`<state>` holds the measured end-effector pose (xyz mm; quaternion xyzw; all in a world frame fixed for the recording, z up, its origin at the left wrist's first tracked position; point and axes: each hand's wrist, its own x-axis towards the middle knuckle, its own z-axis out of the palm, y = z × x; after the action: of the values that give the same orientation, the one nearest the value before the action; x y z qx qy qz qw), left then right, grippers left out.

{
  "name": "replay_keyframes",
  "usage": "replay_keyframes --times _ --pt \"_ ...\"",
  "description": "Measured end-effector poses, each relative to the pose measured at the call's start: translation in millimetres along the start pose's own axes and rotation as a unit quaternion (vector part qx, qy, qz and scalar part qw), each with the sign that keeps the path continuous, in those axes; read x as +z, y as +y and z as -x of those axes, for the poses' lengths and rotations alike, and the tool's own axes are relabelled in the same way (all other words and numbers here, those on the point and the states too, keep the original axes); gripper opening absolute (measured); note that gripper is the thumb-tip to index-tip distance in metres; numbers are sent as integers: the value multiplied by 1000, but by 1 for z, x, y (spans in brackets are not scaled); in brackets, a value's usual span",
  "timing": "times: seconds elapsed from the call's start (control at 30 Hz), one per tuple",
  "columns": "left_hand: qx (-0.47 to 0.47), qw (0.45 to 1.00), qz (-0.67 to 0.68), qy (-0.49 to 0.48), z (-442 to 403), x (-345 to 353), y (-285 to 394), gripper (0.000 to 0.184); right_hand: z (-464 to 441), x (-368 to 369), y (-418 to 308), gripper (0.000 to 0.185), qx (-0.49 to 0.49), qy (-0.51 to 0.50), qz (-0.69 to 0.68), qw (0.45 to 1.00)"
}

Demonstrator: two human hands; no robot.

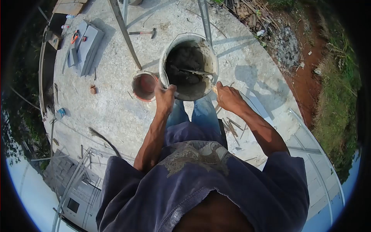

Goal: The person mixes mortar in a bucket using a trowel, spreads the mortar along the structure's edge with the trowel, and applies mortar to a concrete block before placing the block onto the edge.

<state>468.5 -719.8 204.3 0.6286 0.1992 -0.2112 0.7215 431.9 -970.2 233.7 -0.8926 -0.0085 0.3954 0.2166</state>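
A large pale bucket with dark grey wet mix inside is tilted in front of my legs. My left hand grips its near-left rim, thumb over the edge. At the right of the bucket, my right hand is closed around the wooden handle of a trowel, whose blade reaches into the bucket over the mix. Just left of the large bucket, a smaller reddish bucket stands on the concrete floor.
A hammer lies beyond the small bucket. Grey blocks with tools on top sit at the upper left. Metal poles rise near the buckets. Wood strips lie right of my legs. The slab edge borders red soil.
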Motion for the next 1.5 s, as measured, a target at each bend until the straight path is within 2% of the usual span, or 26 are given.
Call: replay_keyframes --times 0.1,0.13,0.23,0.3,0.37,0.43,0.5,0.57,0.6,0.63,0.67,0.7,0.77,0.8,0.83,0.9,0.93,0.97,1.03,1.1,1.17,1.2,1.23,1.33,1.43,1.5 --pt "18 995 -3 96 21 3 -22 46 19 -17 -12 31 -60 49 -7 997" --pt "15 991 9 134 27 2 -37 49 23 -8 -12 33 -47 78 -37 995" --pt "-33 980 39 194 46 -2 -67 49 2 25 32 34 -85 -24 74 993" --pt "-13 967 69 247 56 -10 -87 49 2 27 14 35 -93 -53 60 992" --pt "-21 953 91 289 81 -25 -109 49 13 60 16 35 -174 62 -101 978" --pt "-69 936 165 303 97 -44 -124 50 -1 78 18 35 -187 44 -47 980" --pt "-27 933 113 340 115 -49 -134 48 -20 85 4 32 -192 -125 101 968" --pt "-66 912 137 381 131 -78 -160 49 -20 109 -15 32 -202 -127 69 969" --pt "-71 912 133 380 139 -91 -159 49 -21 131 -19 33 -248 -88 5 965" --pt "-101 895 187 393 150 -102 -160 49 -19 152 -20 35 -287 -49 -59 955" --pt "-130 873 243 403 159 -111 -162 50 -31 167 -27 39 -239 -118 25 963" --pt "-127 874 245 400 161 -123 -182 50 -39 176 -40 39 -238 -115 28 964" --pt "-81 885 192 416 167 -156 -240 50 -59 203 -72 38 -200 -260 60 943" --pt "-57 886 177 426 167 -172 -253 49 -63 212 -87 36 -231 -255 14 939" --pt "-65 889 174 419 169 -193 -267 49 -70 222 -99 36 -221 -256 8 941" --pt "-161 833 244 470 177 -219 -272 45 -94 243 -114 37 -245 -196 -26 949" --pt "-155 816 269 488 174 -234 -287 44 -111 255 -116 40 -244 -148 -9 958" --pt "-164 814 272 486 171 -248 -299 44 -133 263 -121 41 -217 -134 -12 967" --pt "-166 789 228 546 157 -280 -324 48 -187 283 -127 41 -162 -106 -9 981" --pt "-208 780 200 556 146 -315 -352 49 -242 307 -130 40 -108 -81 16 991" --pt "-133 804 149 560 132 -360 -416 51 -292 330 -143 41 -83 -69 41 993" --pt "-73 810 119 570 125 -384 -458 42 -313 341 -150 41 -107 -61 120 985" --pt "-77 810 122 568 118 -403 -472 42 -333 351 -156 41 -130 -54 199 970" --pt "-52 828 64 554 92 -447 -498 43 -398 382 -170 53 -106 -100 257 955" --pt "-91 839 85 530 64 -478 -512 46 -459 410 -166 46 -123 -78 279 949" --pt "-47 852 111 509 46 -487 -515 46 -479 426 -169 40 -99 -28 295 950"
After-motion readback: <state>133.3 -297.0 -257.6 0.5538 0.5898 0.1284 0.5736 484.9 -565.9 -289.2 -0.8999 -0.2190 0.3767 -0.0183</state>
